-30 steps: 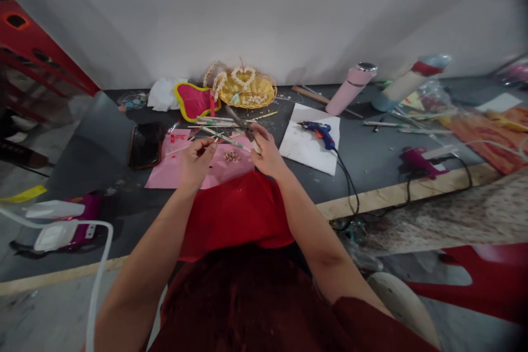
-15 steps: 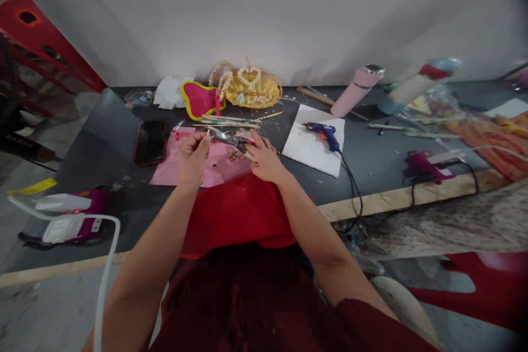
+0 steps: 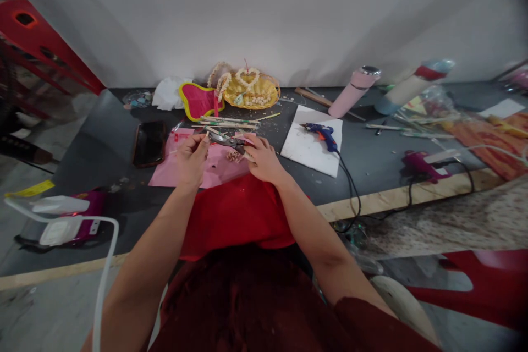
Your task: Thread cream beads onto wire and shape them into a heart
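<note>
Nearest, a red cloth lies across the person's lap, with a forearm reaching forward on each side of it. Just past its far edge, the left hand pinches a small pale piece between thumb and fingertips, its end poking up above them. To the right, the right hand is closed around the handles of the pruning shears, whose blades point left toward that pinch; the blade tips sit right by the pale piece, though whether they touch it cannot be told. Under the hands a pink sheet covers part of the dark table, with a little heap of cut bits on it, between the hands and nearer the right one. A phone lies to the left of the sheet; well right of the right hand, a blue glue gun rests on a white pad. Beyond the shears lie several thin sticks, and behind those, near the wall, stands a yellow basket with a beaded heart in it.
</note>
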`<state>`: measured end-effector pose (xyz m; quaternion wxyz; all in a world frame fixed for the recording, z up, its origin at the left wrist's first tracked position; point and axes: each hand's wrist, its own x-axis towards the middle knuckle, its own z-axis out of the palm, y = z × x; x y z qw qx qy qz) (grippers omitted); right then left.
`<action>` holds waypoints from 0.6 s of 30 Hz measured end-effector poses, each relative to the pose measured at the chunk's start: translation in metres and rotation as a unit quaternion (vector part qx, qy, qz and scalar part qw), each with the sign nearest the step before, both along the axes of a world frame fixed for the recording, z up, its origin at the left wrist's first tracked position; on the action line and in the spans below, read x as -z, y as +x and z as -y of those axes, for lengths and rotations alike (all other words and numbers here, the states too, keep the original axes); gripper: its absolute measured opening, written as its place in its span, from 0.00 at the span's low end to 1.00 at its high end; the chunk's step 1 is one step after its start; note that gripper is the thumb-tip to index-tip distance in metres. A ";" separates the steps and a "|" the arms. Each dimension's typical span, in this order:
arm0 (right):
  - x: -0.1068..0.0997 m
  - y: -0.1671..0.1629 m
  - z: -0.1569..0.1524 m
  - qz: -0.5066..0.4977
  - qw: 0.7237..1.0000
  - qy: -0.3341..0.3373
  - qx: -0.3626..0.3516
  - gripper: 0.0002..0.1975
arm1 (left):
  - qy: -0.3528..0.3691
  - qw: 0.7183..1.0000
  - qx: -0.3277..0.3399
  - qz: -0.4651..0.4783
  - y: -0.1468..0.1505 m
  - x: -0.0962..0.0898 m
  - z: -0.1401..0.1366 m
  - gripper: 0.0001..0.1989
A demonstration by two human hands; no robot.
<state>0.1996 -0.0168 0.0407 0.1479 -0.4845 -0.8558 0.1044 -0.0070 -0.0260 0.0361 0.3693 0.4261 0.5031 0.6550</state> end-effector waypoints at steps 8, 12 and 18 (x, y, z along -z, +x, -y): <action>0.003 0.001 -0.002 -0.016 1.000 0.015 -0.001 0.21 | 0.002 1.000 0.012 -0.011 0.001 0.000 0.000 0.10; 0.003 0.000 -0.001 -0.009 1.000 0.013 0.000 0.22 | 0.003 1.000 0.016 -0.017 0.002 0.001 0.001 0.10; 0.005 0.001 -0.003 -0.015 1.000 0.023 0.000 0.23 | 0.005 0.999 0.019 -0.029 0.002 0.003 0.000 0.09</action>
